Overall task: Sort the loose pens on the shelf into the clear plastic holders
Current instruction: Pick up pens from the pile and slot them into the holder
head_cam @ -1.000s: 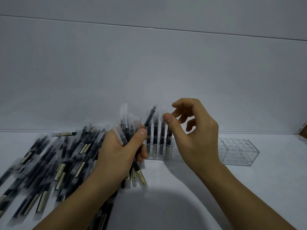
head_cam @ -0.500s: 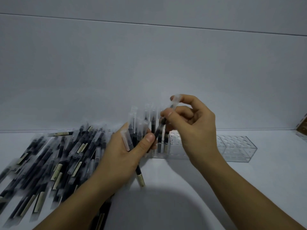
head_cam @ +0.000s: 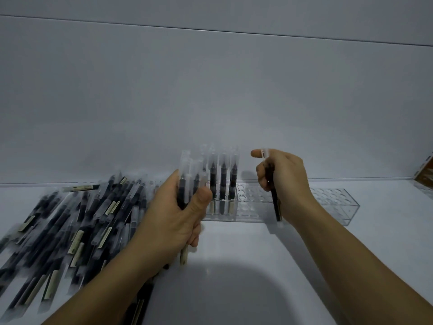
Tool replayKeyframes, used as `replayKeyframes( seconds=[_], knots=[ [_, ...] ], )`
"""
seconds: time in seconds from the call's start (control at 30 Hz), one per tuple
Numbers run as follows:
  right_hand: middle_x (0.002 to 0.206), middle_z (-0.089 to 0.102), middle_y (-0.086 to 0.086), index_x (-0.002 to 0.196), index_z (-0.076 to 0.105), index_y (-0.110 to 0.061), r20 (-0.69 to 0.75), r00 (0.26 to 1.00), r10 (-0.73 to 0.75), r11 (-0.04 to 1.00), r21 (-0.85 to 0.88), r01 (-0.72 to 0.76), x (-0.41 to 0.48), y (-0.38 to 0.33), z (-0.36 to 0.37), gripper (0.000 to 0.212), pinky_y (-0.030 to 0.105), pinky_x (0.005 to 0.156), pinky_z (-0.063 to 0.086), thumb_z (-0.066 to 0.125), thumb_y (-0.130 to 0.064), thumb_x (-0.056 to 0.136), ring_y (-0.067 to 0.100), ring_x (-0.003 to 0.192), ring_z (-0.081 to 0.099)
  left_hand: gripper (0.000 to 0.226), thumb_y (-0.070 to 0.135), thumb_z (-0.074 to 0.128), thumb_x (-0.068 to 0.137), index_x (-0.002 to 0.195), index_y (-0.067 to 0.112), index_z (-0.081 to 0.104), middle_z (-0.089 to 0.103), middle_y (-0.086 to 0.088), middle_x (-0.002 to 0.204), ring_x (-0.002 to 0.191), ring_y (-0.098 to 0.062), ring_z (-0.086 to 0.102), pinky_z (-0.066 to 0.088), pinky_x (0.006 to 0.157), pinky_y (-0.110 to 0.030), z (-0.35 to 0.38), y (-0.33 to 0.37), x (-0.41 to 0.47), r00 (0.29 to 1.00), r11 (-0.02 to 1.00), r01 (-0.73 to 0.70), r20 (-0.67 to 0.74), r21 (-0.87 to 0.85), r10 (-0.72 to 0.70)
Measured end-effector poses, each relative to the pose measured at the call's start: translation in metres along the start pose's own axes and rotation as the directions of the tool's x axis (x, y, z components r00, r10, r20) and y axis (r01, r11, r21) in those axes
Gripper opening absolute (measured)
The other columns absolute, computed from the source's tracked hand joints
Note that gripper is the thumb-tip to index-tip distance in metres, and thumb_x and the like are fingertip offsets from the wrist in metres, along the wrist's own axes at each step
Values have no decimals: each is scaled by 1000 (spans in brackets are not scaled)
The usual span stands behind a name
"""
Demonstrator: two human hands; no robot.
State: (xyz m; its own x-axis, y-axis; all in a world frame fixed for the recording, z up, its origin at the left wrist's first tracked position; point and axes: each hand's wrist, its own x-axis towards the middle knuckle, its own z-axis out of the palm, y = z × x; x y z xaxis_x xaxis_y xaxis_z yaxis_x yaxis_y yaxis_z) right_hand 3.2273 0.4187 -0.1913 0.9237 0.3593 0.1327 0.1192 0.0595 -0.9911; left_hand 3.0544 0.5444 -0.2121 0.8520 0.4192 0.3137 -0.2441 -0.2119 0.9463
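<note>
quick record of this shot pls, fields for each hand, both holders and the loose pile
left hand: grips a bundle of pens, upright
right hand: holds one pen upright in front of the left holder
left holder: standing pens at its left end, other holes open
right holder: no pens seen in it
pile: loose pens lying on the shelf, left of both hands

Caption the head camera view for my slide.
Right hand holds one pen upright by the clear holder; left hand grips a bundle.
</note>
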Motion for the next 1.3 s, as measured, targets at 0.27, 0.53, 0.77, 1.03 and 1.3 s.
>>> replayKeyframes(
  seconds=[0.27, 0.53, 0.77, 1.03, 1.3],
  knots=[
    [64, 60, 8, 110, 71, -5, 129, 990, 49, 998, 33, -53, 2, -7, -3, 32, 26, 50, 36, 42, -6, 97, 16, 52, 46, 56, 68, 54, 86, 108, 16, 52, 50, 1, 68, 54, -19, 47, 50, 58, -35, 2, -8, -1, 993, 997, 74, 97, -31, -70],
    [93, 78, 8, 118, 65, -12, 74, 995, -61, 941, 338, 33, -1, -22, -7, 26, 26, 65, 52, 45, -3, 103, 14, 71, 60, 15, 41, 53, 95, 109, 36, 57, 64, -11, 87, 75, -19, 59, 55, 79, -42, -4, -9, -2, 994, 998, 4, 113, 65, -12],
    [88, 66, 5, 125, 62, -13, -108, 908, -405, 905, 94, 415, -1, -16, -5, 25, 33, 74, 63, 55, -2, 104, 14, 78, 69, 27, 29, 58, 86, 104, 9, 63, 76, -4, 92, 78, -23, 74, 62, 64, -38, -1, 0, 0, 995, 1000, -16, -102, 6, 17],
    [92, 67, 4, 121, 63, -26, -11, 845, -534, 843, -80, 532, 0, -4, 1, 30, 44, 77, 63, 64, -5, 99, 26, 88, 70, 36, 31, 57, 89, 106, -1, 63, 72, 3, 72, 59, -13, 65, 52, 52, -22, -1, 5, 0, 979, 994, -102, -175, 44, 108],
    [89, 66, -11, 122, 65, -27, 148, 817, -558, 784, -230, 577, 0, 9, 9, 32, 27, 75, 60, 69, -9, 96, 12, 86, 67, 37, 32, 58, 90, 107, 1, 64, 72, 4, 71, 55, -12, 58, 51, 55, -21, -1, 5, 1, 967, 994, -103, -230, 20, 105]
  ],
)
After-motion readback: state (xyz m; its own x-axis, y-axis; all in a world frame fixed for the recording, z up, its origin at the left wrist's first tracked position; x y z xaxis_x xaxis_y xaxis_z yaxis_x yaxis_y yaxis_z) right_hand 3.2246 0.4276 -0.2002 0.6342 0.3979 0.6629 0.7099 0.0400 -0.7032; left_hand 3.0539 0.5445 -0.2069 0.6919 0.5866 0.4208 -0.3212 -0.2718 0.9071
